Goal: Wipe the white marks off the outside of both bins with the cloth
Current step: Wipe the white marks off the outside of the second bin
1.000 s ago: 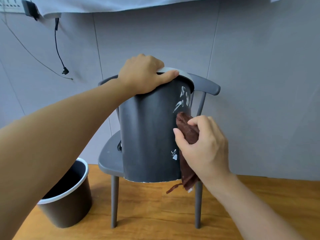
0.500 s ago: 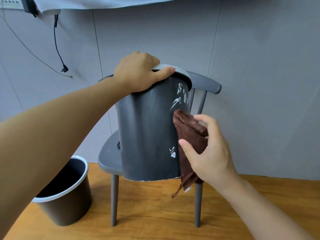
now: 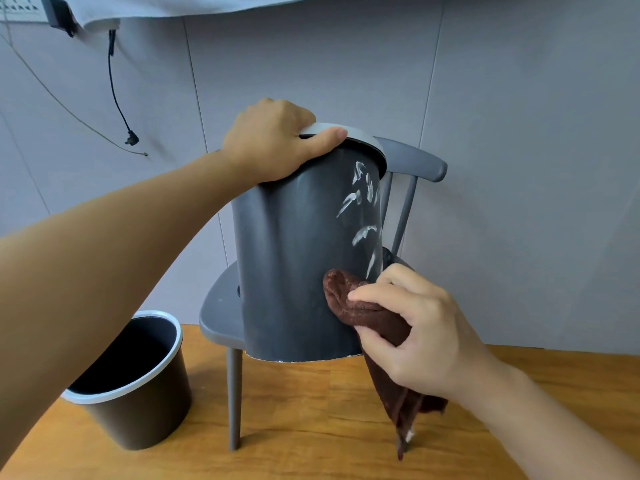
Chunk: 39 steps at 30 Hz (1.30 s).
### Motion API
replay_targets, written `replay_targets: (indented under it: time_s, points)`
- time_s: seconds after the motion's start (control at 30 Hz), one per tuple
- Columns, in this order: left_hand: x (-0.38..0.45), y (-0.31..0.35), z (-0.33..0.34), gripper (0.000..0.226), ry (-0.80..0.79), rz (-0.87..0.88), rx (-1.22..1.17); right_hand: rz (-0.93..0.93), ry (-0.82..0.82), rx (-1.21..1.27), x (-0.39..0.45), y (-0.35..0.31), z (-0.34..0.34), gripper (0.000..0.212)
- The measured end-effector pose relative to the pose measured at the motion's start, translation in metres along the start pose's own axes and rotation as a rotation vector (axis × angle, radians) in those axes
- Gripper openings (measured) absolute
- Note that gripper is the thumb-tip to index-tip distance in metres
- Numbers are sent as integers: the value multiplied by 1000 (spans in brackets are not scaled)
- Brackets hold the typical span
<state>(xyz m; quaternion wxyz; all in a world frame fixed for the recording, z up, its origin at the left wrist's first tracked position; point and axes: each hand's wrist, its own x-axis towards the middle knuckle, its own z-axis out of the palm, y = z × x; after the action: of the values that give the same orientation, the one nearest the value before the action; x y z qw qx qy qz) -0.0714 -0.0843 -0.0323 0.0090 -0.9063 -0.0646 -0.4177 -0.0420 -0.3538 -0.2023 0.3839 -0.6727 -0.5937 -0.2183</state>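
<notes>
A dark grey bin [image 3: 294, 265] with a pale rim stands tilted on a grey chair [image 3: 221, 306]. White marks [image 3: 362, 202] streak its upper right side. My left hand [image 3: 273, 143] grips the bin's rim from above. My right hand [image 3: 412, 327] holds a brown cloth [image 3: 363, 310] and presses it against the bin's lower right side, below the marks. The cloth's tail hangs down past the bin's bottom edge. A second dark bin [image 3: 135, 386] with a white rim stands on the floor at lower left; no marks show on its visible side.
The chair stands against a grey panelled wall [image 3: 519, 168] on a wooden floor [image 3: 311, 427]. A black cable [image 3: 117, 98] hangs from a plug at upper left. A white sheet edge runs along the top.
My right hand has moved the cloth down the bin's right side, from mid-height to near the bottom. The small white mark low on the bin is no longer visible. More streaks show above.
</notes>
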Motion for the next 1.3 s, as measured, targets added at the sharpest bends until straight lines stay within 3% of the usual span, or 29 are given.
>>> replay_targets:
  time_s: [0.2,0.4,0.47,0.63,0.8,0.97,1.07,1.13,1.3]
  points:
    - [4,-1,3,73,-14,0,18,144,149,-51,20,-2,-1,33]
    - [4,-3,2,73,-25,-11,-1,40,-151,-27,17,-11,-12,20]
    - [5,0,2,73,-28,-5,-1,25,-176,-40,15,-13,-13,20]
    - [5,-1,2,73,-23,9,3,84,35,-77,26,-9,-15,30]
    - [6,3,5,73,-13,39,-1,123,27,-83,27,-12,-11,41]
    - [8,1,6,73,-18,39,-10,22,-218,-119,18,-21,-16,11]
    - [7,-1,5,74,-17,27,-22,22,-327,-138,10,-25,-18,10]
    - [6,-2,4,74,-15,27,-24,55,-271,-79,9,-25,-18,14]
    - [4,-7,4,74,-4,12,-21,121,93,-45,21,-15,-17,23]
